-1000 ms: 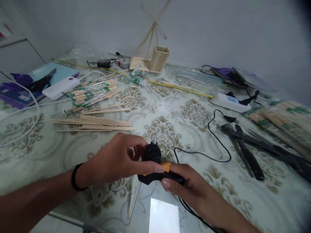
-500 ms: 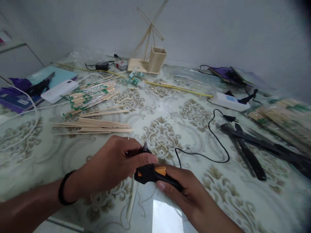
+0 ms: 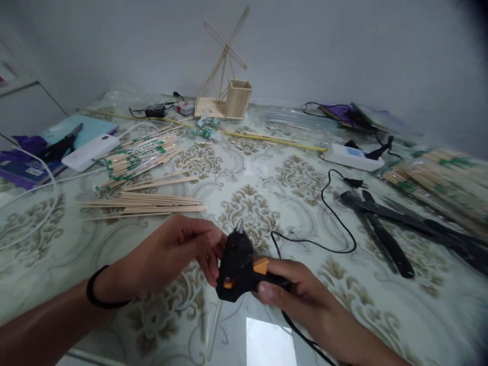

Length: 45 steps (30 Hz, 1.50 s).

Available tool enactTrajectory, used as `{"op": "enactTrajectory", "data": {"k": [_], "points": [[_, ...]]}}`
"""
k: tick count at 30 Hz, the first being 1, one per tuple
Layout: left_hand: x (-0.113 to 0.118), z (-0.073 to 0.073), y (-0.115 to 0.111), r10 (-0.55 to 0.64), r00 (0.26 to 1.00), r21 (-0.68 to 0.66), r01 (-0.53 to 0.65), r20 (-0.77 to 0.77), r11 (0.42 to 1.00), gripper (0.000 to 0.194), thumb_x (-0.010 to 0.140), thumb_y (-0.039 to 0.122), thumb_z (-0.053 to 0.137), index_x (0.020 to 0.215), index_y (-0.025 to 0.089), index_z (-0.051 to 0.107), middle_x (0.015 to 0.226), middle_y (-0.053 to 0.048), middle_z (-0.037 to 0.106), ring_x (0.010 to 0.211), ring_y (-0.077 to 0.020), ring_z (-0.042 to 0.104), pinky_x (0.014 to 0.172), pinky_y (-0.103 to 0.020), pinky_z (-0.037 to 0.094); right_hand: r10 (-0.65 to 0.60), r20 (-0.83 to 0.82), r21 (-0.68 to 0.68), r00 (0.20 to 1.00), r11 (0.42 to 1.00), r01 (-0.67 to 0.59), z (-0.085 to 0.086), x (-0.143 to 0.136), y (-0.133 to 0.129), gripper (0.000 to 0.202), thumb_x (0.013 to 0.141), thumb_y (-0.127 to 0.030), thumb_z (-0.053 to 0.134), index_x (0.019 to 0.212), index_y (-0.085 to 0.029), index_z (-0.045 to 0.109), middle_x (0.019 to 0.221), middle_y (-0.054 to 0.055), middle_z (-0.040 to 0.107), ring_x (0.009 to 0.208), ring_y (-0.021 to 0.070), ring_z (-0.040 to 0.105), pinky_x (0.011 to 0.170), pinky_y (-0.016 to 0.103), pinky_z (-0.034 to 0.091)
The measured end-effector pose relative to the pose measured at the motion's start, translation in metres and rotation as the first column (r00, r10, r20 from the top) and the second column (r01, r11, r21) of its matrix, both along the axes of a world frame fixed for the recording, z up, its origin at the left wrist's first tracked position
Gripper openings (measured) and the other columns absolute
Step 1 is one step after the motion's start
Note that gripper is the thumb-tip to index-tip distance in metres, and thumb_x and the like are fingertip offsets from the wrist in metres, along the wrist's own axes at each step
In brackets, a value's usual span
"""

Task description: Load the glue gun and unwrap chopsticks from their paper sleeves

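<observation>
My right hand (image 3: 301,290) is wrapped round the handle of a black hot glue gun (image 3: 234,264) with an orange trigger. Its metal nozzle points away from me, and a clear glue stick (image 3: 214,330) sticks out of its back end toward me. Beside the gun's left flank is my left hand (image 3: 190,244), thumb and fingers drawn together in a pinch. The fingertips come right up to the gun's body; whether they touch it or hold something small is hidden. A black band circles the left wrist.
Loose wooden sticks (image 3: 152,203) and wrapped chopsticks (image 3: 141,155) lie at left. A stick-built windmill model (image 3: 238,99) stands at the back. On the right are black-handled pliers (image 3: 385,239), a black cord (image 3: 343,250), a white power strip (image 3: 353,156) and bagged chopsticks (image 3: 430,178).
My left thumb has come off the top of the glue gun, and that hand has shifted left to the gun's side. The gun has turned, showing more of its body.
</observation>
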<state>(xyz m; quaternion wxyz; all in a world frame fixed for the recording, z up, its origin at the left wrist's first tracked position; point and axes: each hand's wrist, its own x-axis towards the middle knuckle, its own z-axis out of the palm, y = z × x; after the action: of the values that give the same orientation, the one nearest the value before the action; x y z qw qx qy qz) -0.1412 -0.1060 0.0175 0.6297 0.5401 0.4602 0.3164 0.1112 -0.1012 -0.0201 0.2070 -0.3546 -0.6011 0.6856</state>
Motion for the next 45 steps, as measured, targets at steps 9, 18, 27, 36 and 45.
{"op": "enactTrajectory", "data": {"k": [9, 18, 27, 36, 45], "points": [[-0.009, -0.004, 0.012, 0.348, 0.934, 0.060, -0.344, -0.082, 0.937, 0.019, 0.082, 0.030, 0.077, 0.069, 0.016, 0.075, 0.060, 0.000, 0.071, 0.047, -0.0091, 0.062, 0.048, -0.019, 0.049, -0.120, 0.020, 0.129, 0.993, 0.985, 0.116, 0.003, 0.022, 0.012, 0.035, 0.097, -0.051, 0.062, 0.083, -0.020, 0.069, 0.070, 0.000, 0.053, 0.066, 0.0154, 0.046, 0.060, 0.030, 0.034], [-0.005, 0.001, 0.007, 0.381, 0.884, 0.269, -0.310, -0.270, 0.912, 0.049, 0.102, 0.040, 0.046, 0.057, 0.021, 0.039, 0.041, 0.007, 0.038, 0.037, -0.0061, 0.029, 0.039, -0.021, 0.026, -0.406, 0.041, 0.367, 0.913, 0.856, 0.364, 0.011, 0.016, 0.008, 0.042, 0.104, -0.057, 0.039, 0.094, -0.024, 0.064, 0.078, 0.006, 0.059, 0.071, 0.0224, 0.055, 0.063, 0.036, 0.046], [-0.008, -0.010, 0.004, 0.285, 0.880, 0.264, -0.192, -0.379, 0.945, 0.067, 0.102, 0.056, 0.041, 0.046, 0.020, 0.044, 0.038, 0.002, 0.051, 0.037, -0.0090, 0.043, 0.045, -0.024, 0.035, -0.502, 0.096, 0.604, 0.860, 0.716, 0.351, 0.004, 0.019, 0.006, 0.024, 0.107, -0.044, 0.043, 0.123, -0.028, 0.050, 0.081, 0.001, 0.061, 0.073, 0.0202, 0.058, 0.069, 0.034, 0.046], [0.000, -0.010, 0.005, 0.143, 0.980, 0.176, -0.118, -0.139, 0.977, 0.032, 0.101, 0.038, 0.049, 0.099, 0.018, 0.074, 0.087, -0.007, 0.083, 0.069, -0.0169, 0.077, 0.067, -0.028, 0.063, -0.559, 0.216, 0.528, 0.801, 0.757, 0.386, -0.001, 0.017, 0.009, 0.031, 0.099, -0.050, 0.053, 0.119, -0.027, 0.046, 0.088, 0.001, 0.060, 0.073, 0.0200, 0.061, 0.067, 0.034, 0.047], [-0.005, -0.010, 0.005, 0.290, 0.932, 0.145, -0.263, -0.219, 0.954, 0.024, 0.082, 0.030, 0.076, 0.060, 0.019, 0.075, 0.054, 0.001, 0.071, 0.044, -0.0114, 0.066, 0.044, -0.017, 0.049, -0.380, 0.257, 0.288, 0.888, 0.908, 0.305, 0.002, 0.015, 0.014, 0.037, 0.098, -0.056, 0.052, 0.119, -0.025, 0.051, 0.088, 0.000, 0.059, 0.081, 0.0200, 0.055, 0.076, 0.035, 0.043]]}}
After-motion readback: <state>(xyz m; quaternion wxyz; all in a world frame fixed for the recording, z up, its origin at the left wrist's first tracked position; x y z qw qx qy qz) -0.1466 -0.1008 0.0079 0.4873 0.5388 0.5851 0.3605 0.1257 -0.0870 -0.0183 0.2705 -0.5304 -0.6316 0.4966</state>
